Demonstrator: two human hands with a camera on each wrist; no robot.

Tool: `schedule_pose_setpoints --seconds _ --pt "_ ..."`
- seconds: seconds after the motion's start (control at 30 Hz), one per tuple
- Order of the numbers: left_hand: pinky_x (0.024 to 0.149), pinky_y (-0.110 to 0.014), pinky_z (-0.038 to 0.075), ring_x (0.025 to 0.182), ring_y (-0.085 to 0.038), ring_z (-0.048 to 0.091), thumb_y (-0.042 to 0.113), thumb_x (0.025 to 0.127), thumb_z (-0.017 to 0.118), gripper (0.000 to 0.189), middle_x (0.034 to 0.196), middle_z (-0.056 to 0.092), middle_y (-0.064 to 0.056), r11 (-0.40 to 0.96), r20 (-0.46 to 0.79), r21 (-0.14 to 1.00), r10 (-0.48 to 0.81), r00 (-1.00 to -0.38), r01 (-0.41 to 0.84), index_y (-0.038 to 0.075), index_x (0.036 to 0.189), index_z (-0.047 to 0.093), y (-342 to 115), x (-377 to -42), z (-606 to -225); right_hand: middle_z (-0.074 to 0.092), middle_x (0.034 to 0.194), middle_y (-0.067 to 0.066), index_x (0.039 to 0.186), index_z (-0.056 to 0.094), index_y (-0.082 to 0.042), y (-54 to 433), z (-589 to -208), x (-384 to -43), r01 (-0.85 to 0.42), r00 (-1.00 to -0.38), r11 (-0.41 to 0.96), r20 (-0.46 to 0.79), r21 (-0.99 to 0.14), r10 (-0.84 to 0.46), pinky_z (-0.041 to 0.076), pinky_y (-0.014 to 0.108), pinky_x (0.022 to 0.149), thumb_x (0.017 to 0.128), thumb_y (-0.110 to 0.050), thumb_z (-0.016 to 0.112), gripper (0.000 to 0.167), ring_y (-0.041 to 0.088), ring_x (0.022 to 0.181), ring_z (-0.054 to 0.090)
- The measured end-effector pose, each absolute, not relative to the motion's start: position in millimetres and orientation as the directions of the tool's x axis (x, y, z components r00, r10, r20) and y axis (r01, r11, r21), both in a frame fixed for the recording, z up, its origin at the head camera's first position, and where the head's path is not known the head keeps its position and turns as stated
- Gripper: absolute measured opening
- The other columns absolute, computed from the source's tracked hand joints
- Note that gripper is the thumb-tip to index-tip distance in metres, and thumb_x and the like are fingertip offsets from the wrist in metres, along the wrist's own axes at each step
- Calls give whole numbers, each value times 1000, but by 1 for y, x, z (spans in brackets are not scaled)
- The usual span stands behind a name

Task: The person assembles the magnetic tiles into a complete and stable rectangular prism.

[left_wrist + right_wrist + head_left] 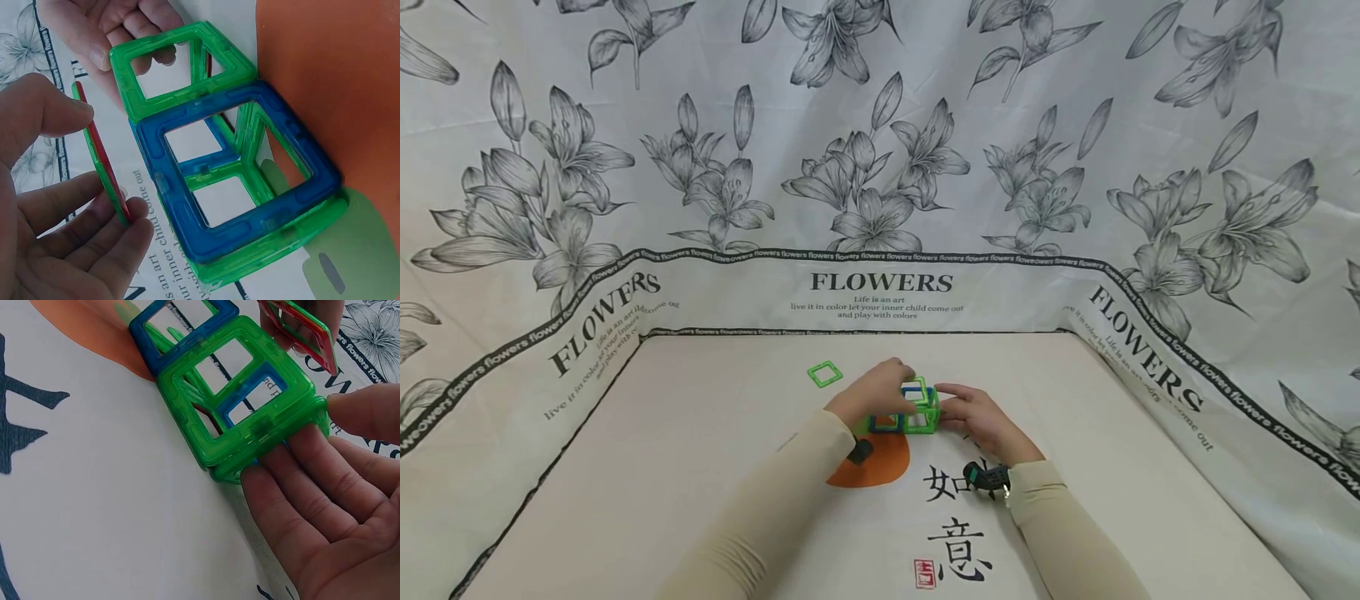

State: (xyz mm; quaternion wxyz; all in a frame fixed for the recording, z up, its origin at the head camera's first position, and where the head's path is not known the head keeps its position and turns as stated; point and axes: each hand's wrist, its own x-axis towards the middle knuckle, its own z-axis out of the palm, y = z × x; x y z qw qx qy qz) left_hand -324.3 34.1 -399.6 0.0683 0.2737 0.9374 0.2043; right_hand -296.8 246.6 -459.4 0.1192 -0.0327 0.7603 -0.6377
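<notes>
My left hand [874,393] pinches a thin square magnetic tile [100,152], green on one face and red on the other, seen nearly edge-on in the left wrist view. It stands apart from the built tiles. The magnetic tile structure [922,432] is made of green and blue see-through square frames, with a blue square [181,232] beside a green one [125,94] in the left wrist view. At its green end my right hand [981,421] holds it, thumb on one edge and fingers along the side [215,447].
A loose green square tile [817,382] lies on the cloth to the left of the structure. The white cloth [625,467] bears an orange print [880,467] and black characters [958,550]. Flower-printed curtains [880,292] enclose the back and sides.
</notes>
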Motion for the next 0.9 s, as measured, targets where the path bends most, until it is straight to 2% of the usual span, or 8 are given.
schedule_pose_setpoints --seconds 0.17,0.3,0.47,0.9 --pt "91 -28 51 97 -14 52 27 79 72 61 122 57 -4 761 -18 436 542 -840 481 9 134 56 39 -325 -403 64 126 16 146 41 -8 246 -460 -296 88 -969 190 -128 -978 -209 54 38 94 97 -16 55 52 25 107 67" --pt "89 -28 51 97 -13 53 29 78 76 62 120 58 -5 757 -25 439 549 -835 485 9 134 57 44 -326 -407 67 122 15 145 43 -8 247 -460 -296 86 -970 186 -125 -979 -210 54 38 93 96 -17 57 51 24 105 67" --pt "88 -28 51 96 -13 53 31 77 77 63 120 58 -5 763 -44 425 555 -831 487 9 133 57 48 -327 -409 69 117 14 144 44 -8 248 -460 -296 88 -968 175 -126 -981 -216 54 38 94 96 -15 58 51 23 105 67" --pt "90 -30 51 95 -14 53 30 79 74 61 122 59 -6 766 -54 441 543 -838 468 8 133 57 51 -327 -411 69 117 16 145 42 -5 248 -461 -296 67 -966 167 -106 -984 -236 54 39 94 97 -14 56 51 23 104 68"
